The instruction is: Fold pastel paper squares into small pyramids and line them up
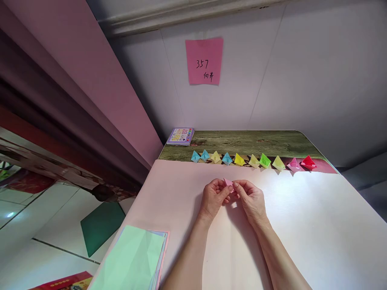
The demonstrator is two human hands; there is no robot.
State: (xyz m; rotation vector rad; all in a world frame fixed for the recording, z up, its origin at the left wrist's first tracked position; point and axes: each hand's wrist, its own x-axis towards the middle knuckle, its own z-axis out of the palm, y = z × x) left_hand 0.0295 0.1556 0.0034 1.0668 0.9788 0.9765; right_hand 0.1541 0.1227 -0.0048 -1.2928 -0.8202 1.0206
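Note:
A small folded piece of pink paper (228, 183) is pinched between my two hands above the white table covering. My left hand (214, 196) grips its left side with thumb and fingers. On the right side, my right hand (250, 198) has thumb and fingertips closed on the same paper. Much of the paper is hidden by the fingers. Beyond the hands stands a row of several small folded paper boats, among them a blue boat (227, 158), a yellow boat (240, 160), a green boat (265, 160) and a red boat (308, 163).
A stack of coloured paper with a light green sheet (130, 257) on top lies at the table's near left. Printed cards (180, 136) sit at the far left corner. A pink note (204, 61) hangs on the wall behind. Curtains (130, 104) border the left side.

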